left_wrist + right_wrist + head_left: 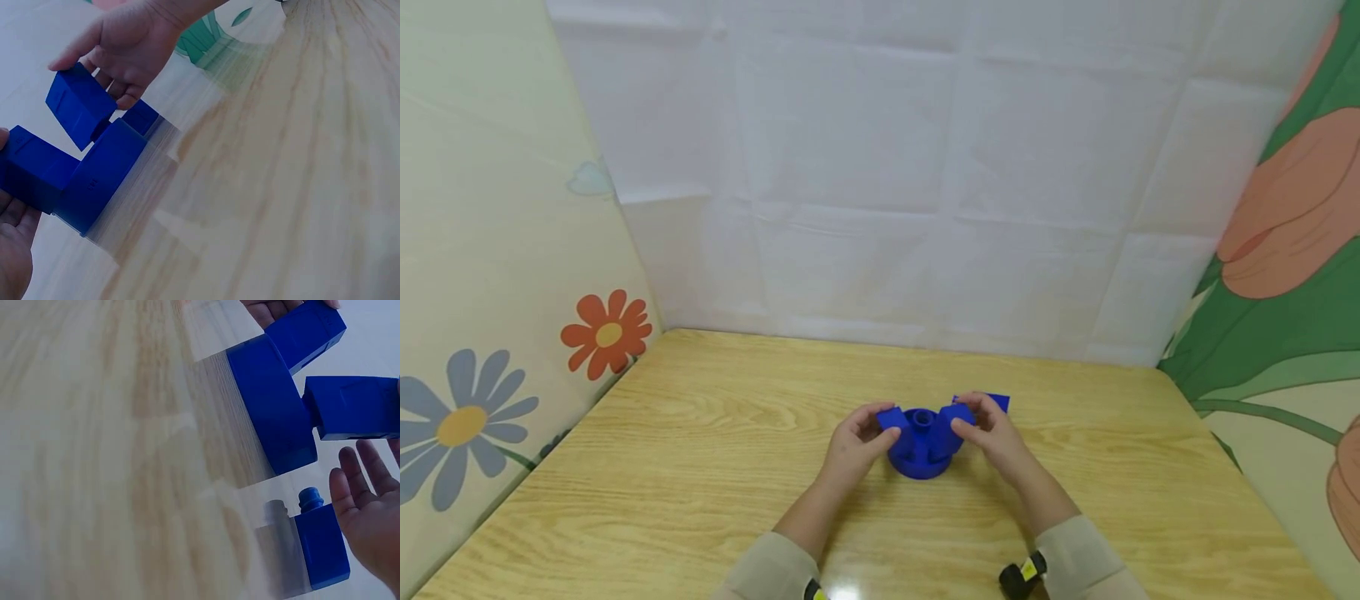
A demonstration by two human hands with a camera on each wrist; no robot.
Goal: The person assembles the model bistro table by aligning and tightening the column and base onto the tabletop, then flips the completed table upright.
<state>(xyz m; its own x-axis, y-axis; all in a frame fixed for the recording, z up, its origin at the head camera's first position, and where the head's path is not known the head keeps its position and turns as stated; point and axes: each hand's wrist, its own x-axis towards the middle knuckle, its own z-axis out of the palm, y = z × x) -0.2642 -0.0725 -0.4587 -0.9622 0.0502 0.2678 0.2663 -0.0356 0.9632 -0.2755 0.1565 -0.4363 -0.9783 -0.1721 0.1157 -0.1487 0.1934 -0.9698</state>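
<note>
We see a round blue plastic base (921,470) on the yellow wooden bench (700,483). At its left side, the left hand (850,447) has its fingers clamped on a boxy blue plastic block (893,421). At its right side, the right hand (998,437) has its fingers clamped on another boxy blue plastic block (950,433). Both blocks lean outward. A third blue plastic block with a round knob (324,547) lies far right of the base.
</note>
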